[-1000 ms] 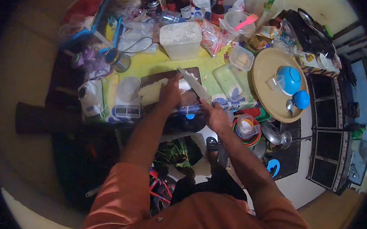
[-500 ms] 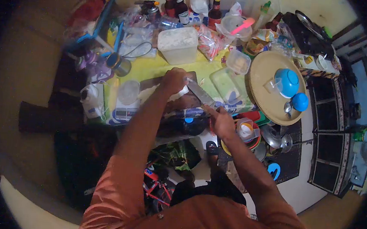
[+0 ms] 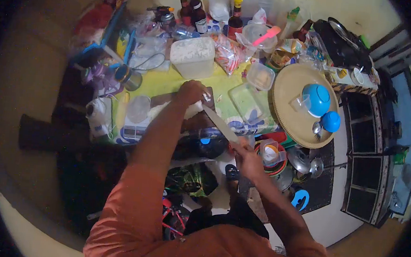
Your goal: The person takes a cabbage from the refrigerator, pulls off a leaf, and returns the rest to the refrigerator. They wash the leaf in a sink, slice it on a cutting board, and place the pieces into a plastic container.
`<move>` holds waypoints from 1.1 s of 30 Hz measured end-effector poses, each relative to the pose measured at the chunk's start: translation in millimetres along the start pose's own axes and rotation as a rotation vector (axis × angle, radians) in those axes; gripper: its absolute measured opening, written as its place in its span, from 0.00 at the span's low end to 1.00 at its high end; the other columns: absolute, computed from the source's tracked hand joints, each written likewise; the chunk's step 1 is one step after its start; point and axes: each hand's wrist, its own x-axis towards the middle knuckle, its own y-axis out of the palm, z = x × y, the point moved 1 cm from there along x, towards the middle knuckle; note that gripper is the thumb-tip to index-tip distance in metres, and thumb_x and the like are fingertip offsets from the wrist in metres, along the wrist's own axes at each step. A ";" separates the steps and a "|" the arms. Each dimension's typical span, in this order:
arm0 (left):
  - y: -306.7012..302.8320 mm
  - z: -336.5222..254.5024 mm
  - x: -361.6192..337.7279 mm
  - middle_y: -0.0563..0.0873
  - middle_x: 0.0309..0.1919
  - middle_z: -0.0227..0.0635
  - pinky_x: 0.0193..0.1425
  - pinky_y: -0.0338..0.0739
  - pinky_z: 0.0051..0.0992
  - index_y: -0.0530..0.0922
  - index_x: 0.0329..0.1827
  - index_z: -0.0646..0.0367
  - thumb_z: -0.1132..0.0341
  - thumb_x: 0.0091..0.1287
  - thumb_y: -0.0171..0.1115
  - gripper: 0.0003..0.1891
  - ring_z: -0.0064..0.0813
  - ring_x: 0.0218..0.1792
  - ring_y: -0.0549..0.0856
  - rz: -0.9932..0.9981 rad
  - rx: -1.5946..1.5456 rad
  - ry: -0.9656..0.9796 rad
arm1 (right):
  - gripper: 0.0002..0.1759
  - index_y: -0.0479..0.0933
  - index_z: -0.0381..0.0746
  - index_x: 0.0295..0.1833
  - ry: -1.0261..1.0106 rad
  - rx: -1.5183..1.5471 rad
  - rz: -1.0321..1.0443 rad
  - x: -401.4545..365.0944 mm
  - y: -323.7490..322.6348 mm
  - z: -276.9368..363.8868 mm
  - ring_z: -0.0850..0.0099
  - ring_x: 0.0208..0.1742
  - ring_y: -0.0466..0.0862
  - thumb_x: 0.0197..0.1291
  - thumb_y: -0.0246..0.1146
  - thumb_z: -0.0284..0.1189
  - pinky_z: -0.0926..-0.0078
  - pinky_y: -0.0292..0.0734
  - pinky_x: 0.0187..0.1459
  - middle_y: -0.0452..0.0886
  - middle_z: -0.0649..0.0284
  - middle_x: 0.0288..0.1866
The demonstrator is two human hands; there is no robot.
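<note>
My right hand (image 3: 247,159) is closed round the handle of a large kitchen knife (image 3: 220,123). Its blade points up and left, with the tip beside a white, dough-like piece (image 3: 195,109) on a dark brown cutting board (image 3: 200,121). Over the board, my left hand (image 3: 190,92) has its fingers curled down on the white piece, and hand and forearm hide part of it. Small white bits (image 3: 206,97) lie by the left fingertips. A digital scale (image 3: 134,130) and a round clear container (image 3: 138,108) stand left of the board.
Behind the board stands a white lidded tub (image 3: 192,59). A clear rectangular container (image 3: 248,102) and a large woven tray (image 3: 284,115) with blue bowls (image 3: 316,100) are at the right. Sauce bottles (image 3: 235,24) line the back. Stacked bowls (image 3: 275,156) sit below the table edge.
My right hand has drawn the knife down and to the right, away from the left hand. The left hand stays on the board. The whole view has shifted slightly.
</note>
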 end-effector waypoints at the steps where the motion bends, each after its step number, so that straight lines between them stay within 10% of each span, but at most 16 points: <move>1: -8.8 -3.2 -3.7 0.86 0.36 0.42 0.49 0.78 0.40 0.86 0.41 0.51 0.63 0.60 0.59 0.10 0.44 0.43 0.84 0.001 -0.003 -0.006 | 0.30 0.68 0.52 0.68 0.048 0.049 0.017 -9.9 -11.2 8.5 0.50 0.42 0.82 0.59 0.59 0.24 0.58 0.78 0.44 0.79 0.49 0.45; 9: -36.5 3.6 -32.8 0.86 0.42 0.44 0.53 0.78 0.38 0.84 0.45 0.53 0.65 0.64 0.56 0.11 0.43 0.45 0.84 -0.183 -0.388 -0.152 | 0.27 0.61 0.42 0.72 0.107 0.414 -0.024 -44.7 -11.8 16.0 0.63 0.56 0.81 0.68 0.53 0.25 0.70 0.74 0.52 0.78 0.46 0.57; 12: -28.4 12.9 -38.1 0.86 0.40 0.45 0.51 0.78 0.37 0.85 0.44 0.53 0.65 0.64 0.57 0.10 0.43 0.45 0.85 -0.266 -0.486 -0.195 | 0.27 0.59 0.47 0.74 0.222 0.477 0.063 -43.3 -12.1 14.6 0.50 0.63 0.74 0.70 0.51 0.33 0.60 0.72 0.58 0.73 0.42 0.62; 19: -55.7 -12.9 -74.5 0.86 0.32 0.45 0.48 0.78 0.37 0.85 0.42 0.55 0.65 0.61 0.60 0.10 0.44 0.39 0.84 -0.212 -0.598 -0.399 | 0.25 0.62 0.42 0.71 0.304 0.517 0.039 -35.5 -8.9 10.4 0.62 0.46 0.78 0.69 0.52 0.28 0.66 0.74 0.46 0.77 0.52 0.45; 21: -61.8 -24.7 -86.1 0.84 0.36 0.42 0.51 0.75 0.39 0.84 0.45 0.55 0.63 0.58 0.62 0.13 0.43 0.43 0.82 -0.233 -0.440 -0.029 | 0.23 0.64 0.37 0.69 0.241 0.476 -0.043 -32.7 2.0 3.2 0.74 0.33 0.77 0.69 0.52 0.24 0.71 0.74 0.37 0.77 0.61 0.33; 26: -21.3 -7.9 -101.8 0.82 0.45 0.39 0.57 0.72 0.41 0.82 0.48 0.51 0.62 0.56 0.64 0.16 0.41 0.50 0.80 -0.321 -0.269 0.114 | 0.29 0.58 0.38 0.72 0.104 0.298 0.020 -6.4 1.4 26.0 0.49 0.44 0.82 0.65 0.50 0.21 0.61 0.75 0.45 0.79 0.43 0.41; 33: -1.7 3.7 -113.5 0.83 0.45 0.35 0.56 0.72 0.40 0.82 0.48 0.48 0.62 0.54 0.65 0.16 0.41 0.49 0.79 -0.401 -0.288 0.070 | 0.37 0.49 0.43 0.77 0.016 0.185 0.117 41.4 23.4 47.5 0.42 0.47 0.79 0.63 0.51 0.21 0.52 0.72 0.50 0.79 0.39 0.44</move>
